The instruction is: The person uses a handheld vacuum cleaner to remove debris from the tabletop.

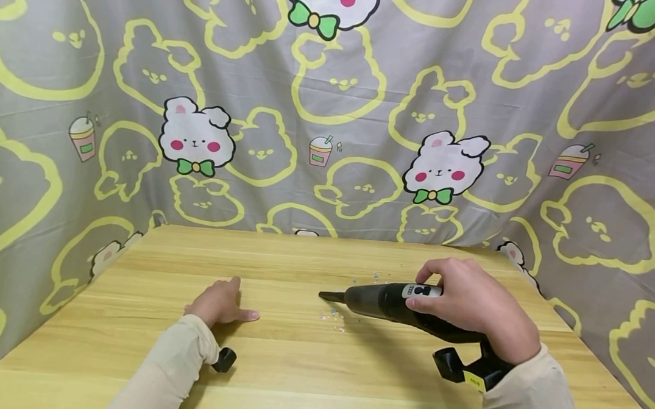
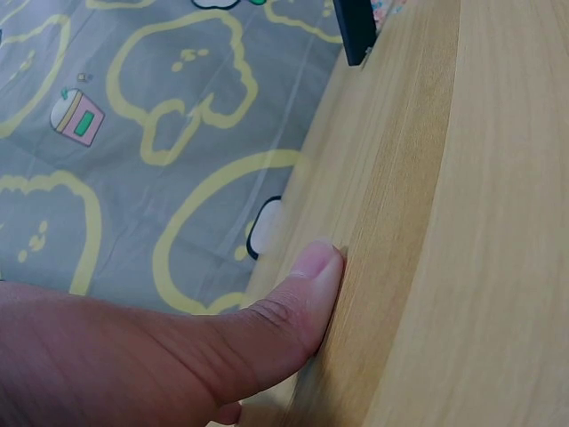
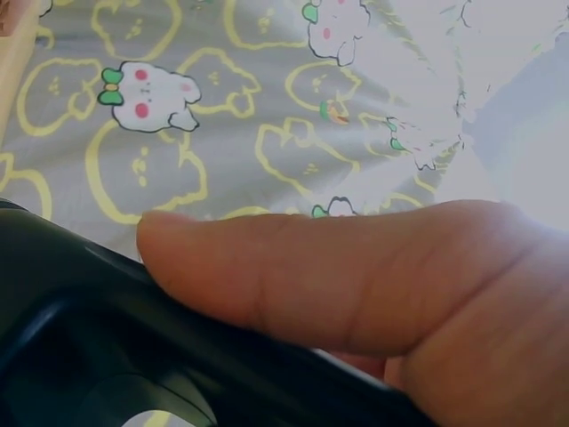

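My right hand [image 1: 477, 299] grips a black handheld vacuum cleaner [image 1: 367, 300], its thumb [image 3: 267, 280] lying along the dark body. The narrow nozzle [image 1: 331, 297] points left, low over the wooden table; whether it touches the wood I cannot tell. Small pale and blue scraps [image 1: 333, 314] lie just in front of the nozzle, and a few more [image 1: 376, 276] are scattered behind it. To the left, my left hand [image 1: 219, 303] rests on the table, holding nothing, its thumb [image 2: 289, 311] extended. Its other fingers are mostly hidden in the left wrist view.
The light wooden table [image 1: 276, 373] reaches back to a grey curtain [image 1: 365, 84] with yellow outlines and white rabbit faces, which also hangs at both sides. Black wrist devices [image 1: 224, 359] sit at both cuffs.
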A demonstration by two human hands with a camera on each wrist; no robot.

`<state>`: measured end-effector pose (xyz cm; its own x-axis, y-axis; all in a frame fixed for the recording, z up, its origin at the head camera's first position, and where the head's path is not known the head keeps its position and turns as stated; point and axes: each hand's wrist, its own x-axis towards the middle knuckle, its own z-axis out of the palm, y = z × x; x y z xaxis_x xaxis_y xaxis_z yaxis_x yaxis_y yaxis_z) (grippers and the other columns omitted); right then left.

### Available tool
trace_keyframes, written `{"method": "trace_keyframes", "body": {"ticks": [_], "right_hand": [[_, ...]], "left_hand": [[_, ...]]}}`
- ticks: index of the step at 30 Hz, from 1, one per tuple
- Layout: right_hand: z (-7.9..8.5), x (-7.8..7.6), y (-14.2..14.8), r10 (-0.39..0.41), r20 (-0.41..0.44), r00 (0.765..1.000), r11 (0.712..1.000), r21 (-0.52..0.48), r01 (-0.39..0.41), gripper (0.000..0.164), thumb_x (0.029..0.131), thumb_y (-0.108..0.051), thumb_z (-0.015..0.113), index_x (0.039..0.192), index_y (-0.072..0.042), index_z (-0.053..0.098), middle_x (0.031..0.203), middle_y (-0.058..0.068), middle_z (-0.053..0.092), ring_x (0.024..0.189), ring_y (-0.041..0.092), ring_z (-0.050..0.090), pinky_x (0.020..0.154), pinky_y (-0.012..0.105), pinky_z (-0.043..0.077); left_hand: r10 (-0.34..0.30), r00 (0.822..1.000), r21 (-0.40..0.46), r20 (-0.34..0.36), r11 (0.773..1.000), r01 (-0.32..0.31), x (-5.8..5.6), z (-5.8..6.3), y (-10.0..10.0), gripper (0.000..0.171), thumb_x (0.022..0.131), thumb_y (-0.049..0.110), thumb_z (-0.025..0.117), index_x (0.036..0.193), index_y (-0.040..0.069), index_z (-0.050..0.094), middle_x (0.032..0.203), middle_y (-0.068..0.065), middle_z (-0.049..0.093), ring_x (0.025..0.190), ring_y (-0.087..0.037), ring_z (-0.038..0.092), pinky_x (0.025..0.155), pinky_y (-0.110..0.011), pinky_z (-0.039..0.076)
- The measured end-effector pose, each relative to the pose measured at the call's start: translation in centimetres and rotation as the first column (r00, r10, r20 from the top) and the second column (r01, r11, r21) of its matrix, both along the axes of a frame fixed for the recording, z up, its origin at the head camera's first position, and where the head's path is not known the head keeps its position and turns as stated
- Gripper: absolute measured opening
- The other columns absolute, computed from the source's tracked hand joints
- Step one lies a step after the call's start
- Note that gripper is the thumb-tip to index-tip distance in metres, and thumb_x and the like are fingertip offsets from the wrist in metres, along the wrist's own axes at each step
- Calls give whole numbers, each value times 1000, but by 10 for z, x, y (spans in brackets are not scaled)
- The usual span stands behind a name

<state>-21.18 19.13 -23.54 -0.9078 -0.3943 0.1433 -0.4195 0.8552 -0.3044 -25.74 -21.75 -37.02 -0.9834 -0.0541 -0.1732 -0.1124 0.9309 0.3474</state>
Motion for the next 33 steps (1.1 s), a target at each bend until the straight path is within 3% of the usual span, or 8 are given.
{"method": "trace_keyframes", "body": {"ticks": [11,23,33], "right_hand": [[2,1,5,1,14,1000,1000,-10,-1,38,78,-44,79,99,-14,69,78,-2,61,68,11,56,59,33,47],[3,3,13,53,8,999,998,-18,-53,38,79,-44,78,101,-14,69,83,-4,64,73,10,58,62,33,47],[7,7,17,80,25,996,996,-31,-79,35,79,-44,78,99,-16,69,77,-6,64,69,8,58,61,31,47]], "left_hand": [[2,1000,1,-2,1000,-2,2,0,1,111,72,59,77,146,-8,29,144,-38,31,130,-56,31,80,-87,20],[-3,1000,3,-4,1000,3,1,1,1,113,71,60,77,146,-8,29,144,-38,31,131,-56,30,80,-87,20],[-1,1000,5,-6,1000,1,0,0,0,113,71,61,77,147,-8,28,145,-38,30,131,-56,30,80,-88,20]]}}
